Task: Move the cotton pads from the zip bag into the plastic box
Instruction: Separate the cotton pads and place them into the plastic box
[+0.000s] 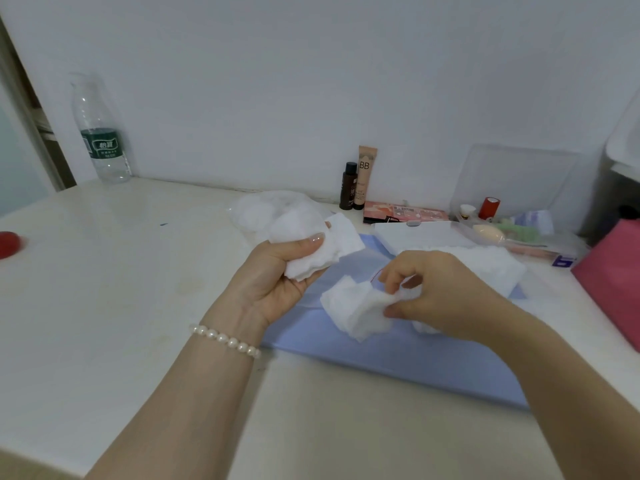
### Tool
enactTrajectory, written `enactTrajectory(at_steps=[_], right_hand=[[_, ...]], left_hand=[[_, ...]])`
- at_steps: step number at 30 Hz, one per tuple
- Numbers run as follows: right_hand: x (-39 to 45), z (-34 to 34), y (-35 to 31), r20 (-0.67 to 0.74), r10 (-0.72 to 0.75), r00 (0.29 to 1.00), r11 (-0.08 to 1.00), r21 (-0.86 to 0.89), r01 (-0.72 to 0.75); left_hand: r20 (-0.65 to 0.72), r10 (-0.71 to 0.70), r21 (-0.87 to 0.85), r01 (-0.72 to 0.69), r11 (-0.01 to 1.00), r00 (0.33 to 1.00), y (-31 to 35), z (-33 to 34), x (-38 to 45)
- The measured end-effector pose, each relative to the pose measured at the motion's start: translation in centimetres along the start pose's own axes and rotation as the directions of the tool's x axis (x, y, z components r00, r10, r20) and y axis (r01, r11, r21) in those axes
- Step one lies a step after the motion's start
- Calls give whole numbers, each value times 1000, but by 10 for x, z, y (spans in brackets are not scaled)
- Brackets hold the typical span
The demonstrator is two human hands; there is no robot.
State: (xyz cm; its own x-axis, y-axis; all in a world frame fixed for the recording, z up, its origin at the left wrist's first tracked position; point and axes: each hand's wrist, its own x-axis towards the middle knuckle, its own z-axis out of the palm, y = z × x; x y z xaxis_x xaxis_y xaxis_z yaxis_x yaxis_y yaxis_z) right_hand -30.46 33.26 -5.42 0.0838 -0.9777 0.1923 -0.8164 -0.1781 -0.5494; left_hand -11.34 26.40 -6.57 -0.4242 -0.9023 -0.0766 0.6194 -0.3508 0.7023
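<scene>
My left hand (277, 271) grips a stack of white square cotton pads (322, 247) above the table, thumb pressed on top. My right hand (436, 292) pinches another bunch of cotton pads (356, 306) over a blue sheet (398, 362). A crumpled clear zip bag (263, 209) with more pads inside lies behind my left hand. More white pads (495, 265) lie heaped beyond my right hand. A clear plastic box (519, 237) with its lid (512, 178) raised stands at the back right, holding small cosmetics.
A water bottle (102, 133) stands at the back left by the wall. A dark bottle (348, 187) and a BB tube (365, 174) stand at the back. A pink palette (401, 213), a white flat box (422, 233), a pink object (613, 275) and a red object (8, 244) also lie around.
</scene>
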Motion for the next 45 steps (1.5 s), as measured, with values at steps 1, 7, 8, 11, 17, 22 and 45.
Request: enactTrajectory(at_steps=[1, 7, 8, 11, 17, 22, 45], right_hand=[[0, -6, 0, -13, 14, 1000, 999, 43, -13], [-4, -32, -2, -100, 111, 989, 812, 582, -32], [-3, -33, -3, -100, 142, 985, 714, 700, -32], [-4, -32, -12, -20, 110, 994, 427, 904, -29], [-2, -6, -22, -54, 86, 995, 526, 851, 0], [-1, 6, -28, -218, 116, 969, 660, 746, 89], [2, 50, -3, -221, 79, 972, 992, -74, -98]], left_hand=[[2, -2, 6, 2, 1000, 1000, 0, 0, 0], [43, -27, 81, 23, 996, 999, -8, 1, 2], [59, -37, 99, 31, 995, 998, -10, 3, 1], [163, -91, 164, 64, 984, 982, -21, 8, -1], [282, -242, 224, 182, 958, 928, -40, 18, -2], [299, -249, 146, 214, 966, 921, -41, 21, -3], [-29, 131, 39, -130, 991, 991, 3, 3, -2]])
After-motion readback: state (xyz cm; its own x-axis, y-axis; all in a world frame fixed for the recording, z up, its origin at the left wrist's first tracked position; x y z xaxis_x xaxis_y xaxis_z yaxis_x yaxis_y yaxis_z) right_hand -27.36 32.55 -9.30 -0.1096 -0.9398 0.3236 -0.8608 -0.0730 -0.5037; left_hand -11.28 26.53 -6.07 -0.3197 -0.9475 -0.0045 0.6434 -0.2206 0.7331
